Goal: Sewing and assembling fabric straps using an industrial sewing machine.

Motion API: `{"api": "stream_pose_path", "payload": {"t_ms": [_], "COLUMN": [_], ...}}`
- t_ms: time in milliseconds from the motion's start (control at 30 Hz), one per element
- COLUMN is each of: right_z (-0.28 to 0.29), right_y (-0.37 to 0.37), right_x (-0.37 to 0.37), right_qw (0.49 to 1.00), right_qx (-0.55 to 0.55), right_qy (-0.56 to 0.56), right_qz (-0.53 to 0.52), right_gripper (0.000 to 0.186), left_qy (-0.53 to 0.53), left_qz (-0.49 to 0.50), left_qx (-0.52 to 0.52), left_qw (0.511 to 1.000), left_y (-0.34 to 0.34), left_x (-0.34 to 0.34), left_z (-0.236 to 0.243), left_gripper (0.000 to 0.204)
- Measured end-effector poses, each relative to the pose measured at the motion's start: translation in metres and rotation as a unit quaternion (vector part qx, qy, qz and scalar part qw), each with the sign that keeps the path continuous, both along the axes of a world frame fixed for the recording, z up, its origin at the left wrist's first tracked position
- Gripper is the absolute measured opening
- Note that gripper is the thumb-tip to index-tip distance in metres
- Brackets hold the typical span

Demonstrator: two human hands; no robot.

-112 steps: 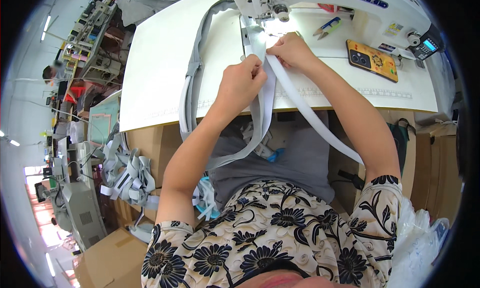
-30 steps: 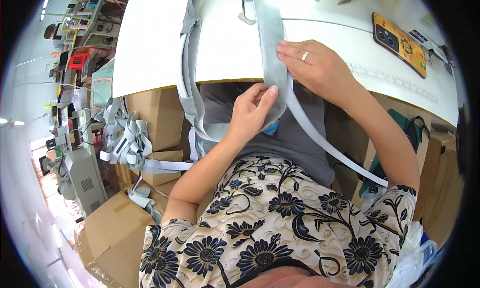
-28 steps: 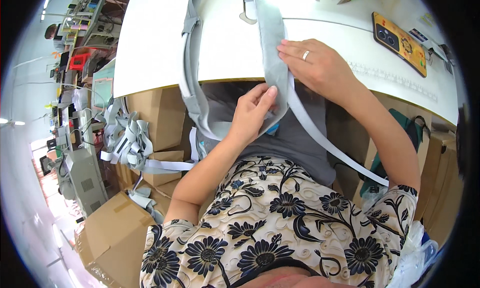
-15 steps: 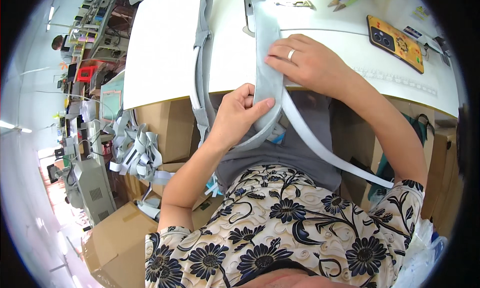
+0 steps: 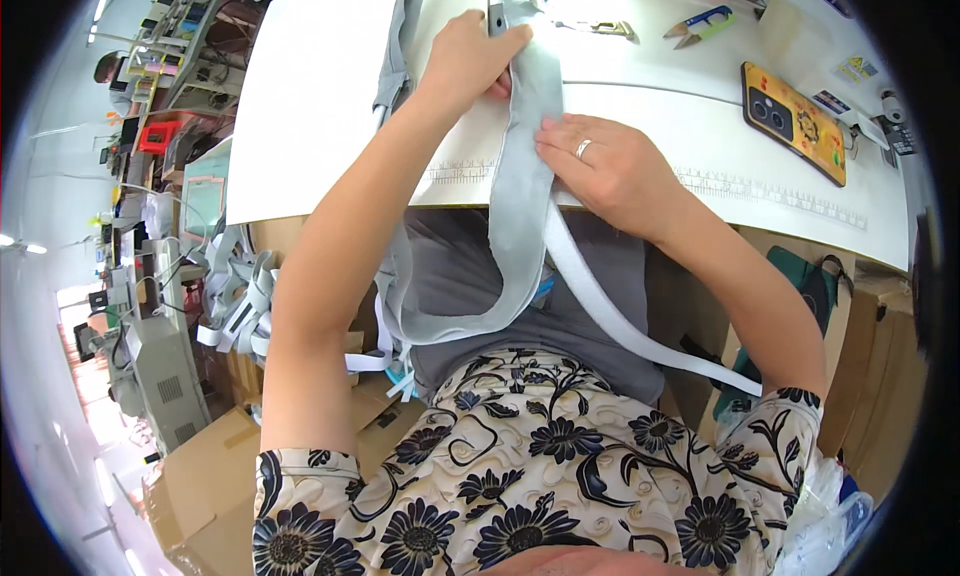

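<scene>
A: Grey cloth strip (image 5: 522, 166), soft and floppy, flat over the near edge of the white tabletop (image 5: 320, 96). Runs up toward the far edge, hangs down off the near edge into a loop by the lap.

B: Best way to feed it?

A: Probably slow and straight. Keep both edges lined up, no twists. Smooth out wrinkles first. Seems smart to keep fingertips away from the metal part at the far edge.

B: Left hand (image 5: 472, 58)?

A: Far out, close to the far edge. Arm long and nearly straight. Fingers curled together on the top end of the grey strip, pinching it there.

B: Right hand (image 5: 605, 171)?

A: Nearer the near edge, elbow bent. Palm down, fingers spread apart and flat. Pressing the strip's right side onto the tabletop, not squeezing it. Ring on one finger.

B: Anything under the grey strip?

A: White band (image 5: 640, 336), slanting down to the right off the near edge, past the right elbow.

B: Other stuff around?

A: Yellow phone (image 5: 795, 121) near the right edge. Small snips (image 5: 700, 24) by the far edge, well apart from both hands. Ruler marks printed along the near edge. Pile of more grey strips (image 5: 240, 296) down on the left, over cardboard boxes (image 5: 200, 476).
</scene>
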State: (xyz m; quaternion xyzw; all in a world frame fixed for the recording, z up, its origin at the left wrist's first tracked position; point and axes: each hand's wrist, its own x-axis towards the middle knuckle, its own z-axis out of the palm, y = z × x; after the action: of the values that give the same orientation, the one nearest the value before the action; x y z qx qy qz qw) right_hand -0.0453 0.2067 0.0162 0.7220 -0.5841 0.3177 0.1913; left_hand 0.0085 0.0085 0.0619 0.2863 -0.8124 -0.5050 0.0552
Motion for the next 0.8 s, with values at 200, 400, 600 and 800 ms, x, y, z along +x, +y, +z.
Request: {"api": "stream_pose_path", "payload": {"t_ms": [200,400,600,800], "right_z": [0.006,0.011,0.014,0.029], "right_y": [0.010,0.016,0.022,0.020], "right_x": [0.005,0.007,0.010,0.006], "right_qw": [1.000,0.999,0.998,0.994], "right_qx": [0.027,0.038,0.042,0.087], "right_qy": [0.002,0.021,0.041,0.067], "right_qz": [-0.006,-0.032,-0.025,-0.001], "right_gripper": [0.025,0.027,0.027,0.027], "left_qy": [0.003,0.036,0.053,0.069], "left_qz": [-0.018,-0.080,-0.090,-0.097], "left_qx": [-0.314,-0.353,-0.284,-0.336], "left_qw": [0.949,0.931,0.953,0.934], "left_y": [0.007,0.013,0.039,0.038], "left_x": [-0.017,-0.002,0.027,0.026], "left_z": [-0.009,-0.014,-0.004,0.010], "left_gripper": [0.079,0.084,0.077,0.065]}}
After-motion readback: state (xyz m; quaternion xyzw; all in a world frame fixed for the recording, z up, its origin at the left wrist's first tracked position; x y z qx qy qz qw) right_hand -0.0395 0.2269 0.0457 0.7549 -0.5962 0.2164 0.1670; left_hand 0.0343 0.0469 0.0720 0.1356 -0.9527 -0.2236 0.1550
